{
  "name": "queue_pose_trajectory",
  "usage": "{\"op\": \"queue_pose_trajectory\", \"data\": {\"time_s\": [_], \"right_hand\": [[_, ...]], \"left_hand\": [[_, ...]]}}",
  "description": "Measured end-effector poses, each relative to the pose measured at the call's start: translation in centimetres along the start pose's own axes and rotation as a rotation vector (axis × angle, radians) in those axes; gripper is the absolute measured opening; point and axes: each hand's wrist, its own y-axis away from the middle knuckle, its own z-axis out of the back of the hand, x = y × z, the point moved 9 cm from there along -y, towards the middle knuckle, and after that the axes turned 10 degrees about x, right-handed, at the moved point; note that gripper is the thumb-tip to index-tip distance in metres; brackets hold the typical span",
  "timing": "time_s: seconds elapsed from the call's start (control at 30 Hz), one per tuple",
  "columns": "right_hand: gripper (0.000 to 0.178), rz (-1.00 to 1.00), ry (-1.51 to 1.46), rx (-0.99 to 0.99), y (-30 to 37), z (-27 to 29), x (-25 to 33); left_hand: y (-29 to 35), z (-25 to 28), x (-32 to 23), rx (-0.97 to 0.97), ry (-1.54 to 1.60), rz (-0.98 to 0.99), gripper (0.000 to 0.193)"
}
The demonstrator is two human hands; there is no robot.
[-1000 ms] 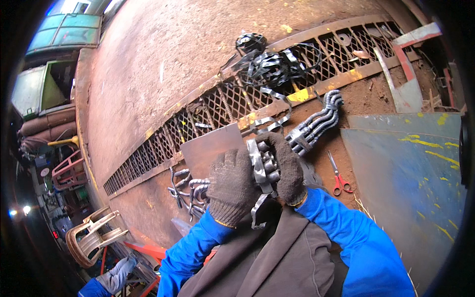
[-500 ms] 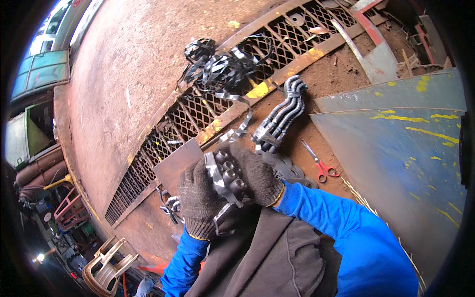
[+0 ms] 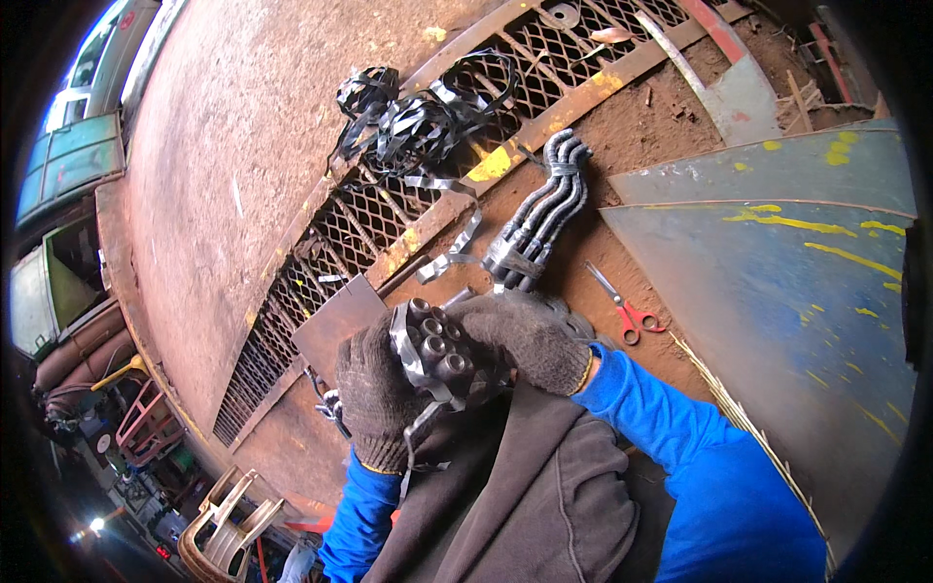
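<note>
Head view: both dark knitted-gloved hands grip a strapped bundle of short grey metal pipes (image 3: 434, 352) above the lap, the left hand (image 3: 374, 389) closed beneath it, the right hand (image 3: 525, 340) closed over it. Red-handled scissors (image 3: 622, 309) lie near on the dirt floor (image 3: 641, 136).

Bare red-brown dirt floor (image 3: 671, 126) lies open to the far right. Straight ahead, a strapped bundle of grey bent metal tubes (image 3: 539, 219) blocks the way; red-handled scissors (image 3: 627, 311) lie right of it. The blue steel sheet (image 3: 777, 282) closes the right, a tangle of black steel strapping (image 3: 418, 121) the far left.
</note>
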Motion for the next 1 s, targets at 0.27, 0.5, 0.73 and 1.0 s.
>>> {"op": "queue_pose_trajectory", "data": {"time_s": [0.27,0.5,0.73,1.0], "right_hand": [[0.051,-0.198,-0.471,0.047,0.2,-0.9,0.5],[0.066,0.024,0.161,0.121,0.0,-0.2,4.6],[0.068,-0.006,0.219,0.082,-0.2,-0.7,4.1],[0.079,-0.117,0.237,0.268,0.1,-0.6,4.8]], "left_hand": [[0.1,0.2,0.2,0.081,-0.008,0.079,0.091],[-0.1,-0.2,0.7,0.039,0.154,0.029,0.088],[0.5,0.2,0.3,0.072,0.405,0.08,0.085],[0.4,-1.1,1.1,0.174,0.264,0.236,0.075]]}}
